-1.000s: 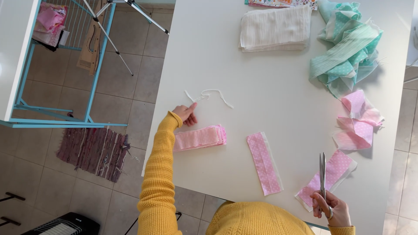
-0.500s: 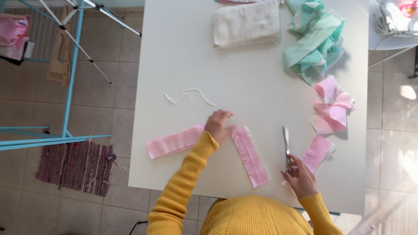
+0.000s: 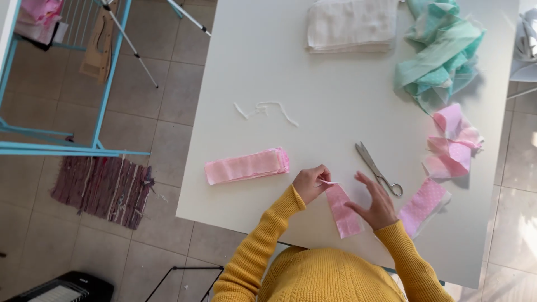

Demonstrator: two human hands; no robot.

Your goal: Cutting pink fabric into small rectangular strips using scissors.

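Fingers of left hand [image 3: 309,183] pinch pink strip [image 3: 342,210]; right hand [image 3: 376,204] seemingly rests open on it.

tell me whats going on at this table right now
A person in a yellow sweater works with fabric at a white table. The left hand pinches the top corner of a pink fabric strip, while the right hand rests spread open on it. Scissors lie on the table just beyond the right hand. A stack of pink strips sits to the left, with teal fabric and folded white cloth at the far side.
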